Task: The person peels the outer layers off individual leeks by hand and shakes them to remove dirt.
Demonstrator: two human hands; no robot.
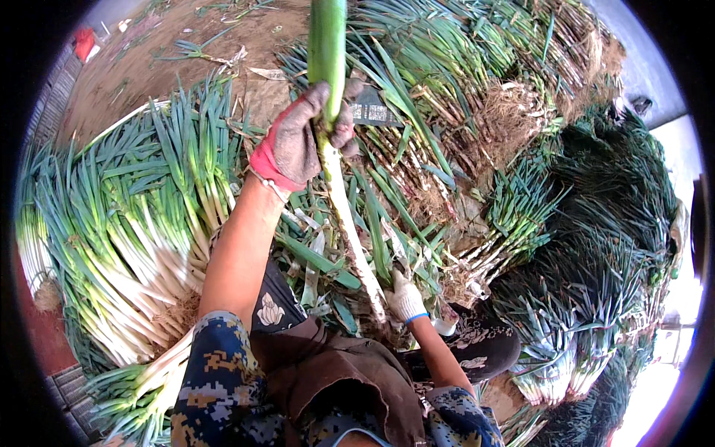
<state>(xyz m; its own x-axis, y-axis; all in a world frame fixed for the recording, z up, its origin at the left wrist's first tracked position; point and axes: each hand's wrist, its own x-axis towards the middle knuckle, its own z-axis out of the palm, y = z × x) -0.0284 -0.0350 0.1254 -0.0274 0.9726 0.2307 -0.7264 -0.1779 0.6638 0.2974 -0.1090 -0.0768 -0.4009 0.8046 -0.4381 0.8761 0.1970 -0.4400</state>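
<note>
The outstretched left hand (299,141) curls round a long, glossy-green leek (341,197), while the lower, knit-gloved right hand's (407,299) grip is unclear

Upper left of frame: I note brown ground (138,63), a red thing (84,42) near the rim, and a ribbed grey panel (54,100) below it. Lower left: red-brown strip (56,339), grey slats (68,395) beneath. Upper right: I see a pale wall (642,56) and a small dark object (639,104), unidentifiable.
</note>
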